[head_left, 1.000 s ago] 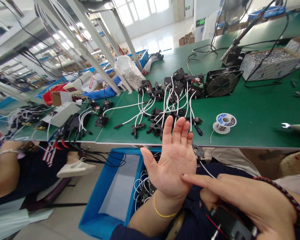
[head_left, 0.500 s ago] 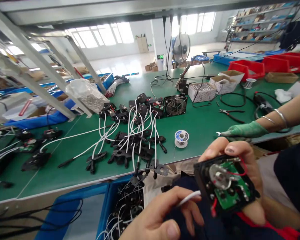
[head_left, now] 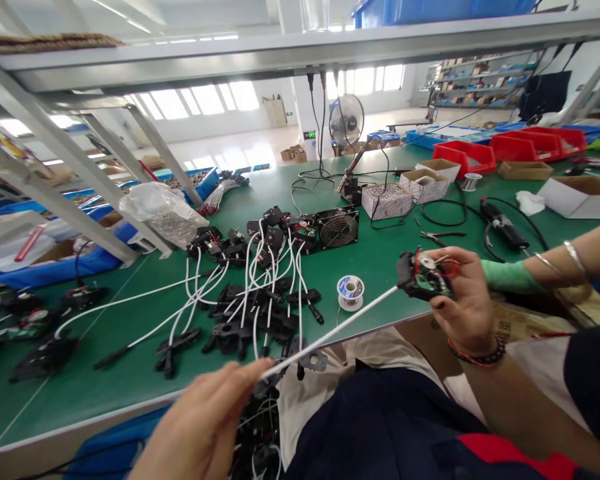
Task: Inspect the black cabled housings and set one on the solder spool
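Observation:
My right hand (head_left: 467,310) is closed on a small black housing (head_left: 414,283) with an open side, where red wires and electronic parts show. A white cable (head_left: 340,328) runs straight from this housing down to my left hand (head_left: 205,413), whose fingers close round it; their tips are partly hidden. Beyond the cable, on the green bench (head_left: 380,267), stands a solder spool (head_left: 351,293). To the left lies a heap of similar black assemblies (head_left: 255,313) with white cables.
A co-worker's green-gloved hand (head_left: 511,275) is just behind my right hand. Pliers (head_left: 443,236), a black-handled power tool (head_left: 503,223) and a small fan (head_left: 339,228) lie on the bench. Below its edge, a bin (head_left: 260,427) holds more cabled parts. A metal shelf beam (head_left: 260,60) spans overhead.
My right hand has carried the housing up and away over the bench edge. My left hand has moved left and down along the cable, which is now stretched straight. The view has shifted.

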Motion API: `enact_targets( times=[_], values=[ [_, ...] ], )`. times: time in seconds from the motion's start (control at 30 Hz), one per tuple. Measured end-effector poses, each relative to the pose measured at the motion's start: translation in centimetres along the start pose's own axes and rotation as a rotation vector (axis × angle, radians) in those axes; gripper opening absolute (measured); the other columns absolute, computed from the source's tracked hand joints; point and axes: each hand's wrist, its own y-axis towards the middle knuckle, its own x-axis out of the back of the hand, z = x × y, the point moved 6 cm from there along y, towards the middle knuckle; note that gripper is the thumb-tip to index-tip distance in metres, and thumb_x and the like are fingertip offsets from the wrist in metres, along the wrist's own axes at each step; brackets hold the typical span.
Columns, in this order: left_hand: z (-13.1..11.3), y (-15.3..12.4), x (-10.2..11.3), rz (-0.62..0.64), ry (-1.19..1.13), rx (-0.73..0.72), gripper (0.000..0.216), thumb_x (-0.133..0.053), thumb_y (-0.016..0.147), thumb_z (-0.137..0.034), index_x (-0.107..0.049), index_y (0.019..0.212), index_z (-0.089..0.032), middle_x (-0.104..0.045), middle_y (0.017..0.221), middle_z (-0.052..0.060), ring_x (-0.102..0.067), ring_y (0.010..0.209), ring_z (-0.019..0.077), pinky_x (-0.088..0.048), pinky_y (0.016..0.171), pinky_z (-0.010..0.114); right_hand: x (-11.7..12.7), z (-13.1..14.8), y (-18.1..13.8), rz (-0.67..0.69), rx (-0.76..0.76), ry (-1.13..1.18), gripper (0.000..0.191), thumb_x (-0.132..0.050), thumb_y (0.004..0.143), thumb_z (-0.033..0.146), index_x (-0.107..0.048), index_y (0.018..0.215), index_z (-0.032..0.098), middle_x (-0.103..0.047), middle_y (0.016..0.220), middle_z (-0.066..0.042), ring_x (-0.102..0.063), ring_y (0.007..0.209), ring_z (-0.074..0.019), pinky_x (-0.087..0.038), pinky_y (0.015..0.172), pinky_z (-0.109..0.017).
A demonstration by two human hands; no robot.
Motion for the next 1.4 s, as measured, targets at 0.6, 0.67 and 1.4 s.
enact_targets(
  times=[0.6,0.67,1.4],
  values=[
    [-3.1,5.1,-5.9,0.162,-0.143,-0.091,0.039,-0.045,0.112,-0.017,-0.066,0.144,-0.026,-0.075,0.133,0.008,-0.073,0.119,0.0256,-0.060,0.102,0.038,-6.1,-9.0,1.8,0.648,-0.120,-0.210,0.046,-0.074,0.100,0.026,-0.064,0.145,0.029,-0.068,0.148,-0.010,-0.065,0.143,-0.0313,-0.051,0.128,-0.058],
    [-5.5,4.4,-8.6,0.384,-0.253,-0.040,0.042,-0.045,0.110,-0.013,-0.067,0.143,-0.028,-0.077,0.131,0.007,-0.074,0.117,0.0269,-0.062,0.103,0.041,-6.0,-8.9,2.0,0.680,-0.111,-0.193,0.045,-0.075,0.100,0.026,-0.064,0.144,0.029,-0.069,0.148,-0.010,-0.065,0.143,-0.0312,-0.051,0.129,-0.057],
    [-4.1,3.9,-9.4,-0.220,-1.426,0.092,0.025,-0.070,0.111,-0.016,-0.082,0.123,-0.034,-0.083,0.108,0.002,-0.079,0.101,0.0142,-0.063,0.100,0.025,-5.9,-9.4,1.6,0.582,-0.114,-0.072,0.049,-0.069,0.106,0.060,-0.064,0.142,0.027,-0.070,0.142,-0.014,-0.070,0.134,-0.0306,-0.059,0.118,-0.049]
  ],
)
